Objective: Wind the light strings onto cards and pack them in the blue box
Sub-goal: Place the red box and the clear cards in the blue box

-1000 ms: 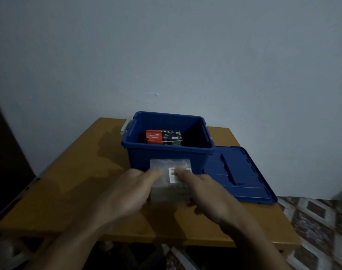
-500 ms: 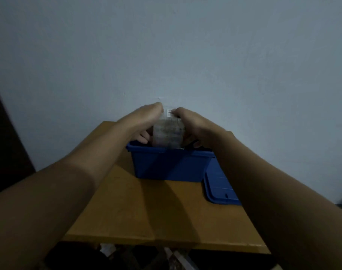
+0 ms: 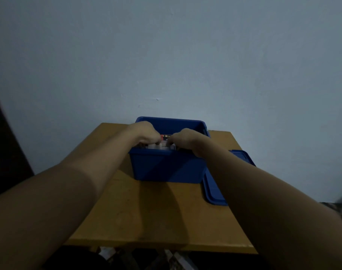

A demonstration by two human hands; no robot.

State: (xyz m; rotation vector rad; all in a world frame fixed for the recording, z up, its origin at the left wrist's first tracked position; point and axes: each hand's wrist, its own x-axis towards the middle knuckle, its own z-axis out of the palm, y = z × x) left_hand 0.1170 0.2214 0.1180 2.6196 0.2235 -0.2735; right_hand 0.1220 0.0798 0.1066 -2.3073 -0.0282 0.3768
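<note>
While hands [image 3: 144, 133] grip it, packet [image 3: 159, 146] now down inside blue box [image 3: 166, 166].

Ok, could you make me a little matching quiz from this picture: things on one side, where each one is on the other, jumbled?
Things:
1 blue box
2 blue lid
3 clear packet
4 red carton

Places:
A flat on the table, right of the box
B held by the left hand and right hand, low in the box
C standing open on the table
D in the box, behind the packet

Pairs: 1-C; 2-A; 3-B; 4-D
</note>
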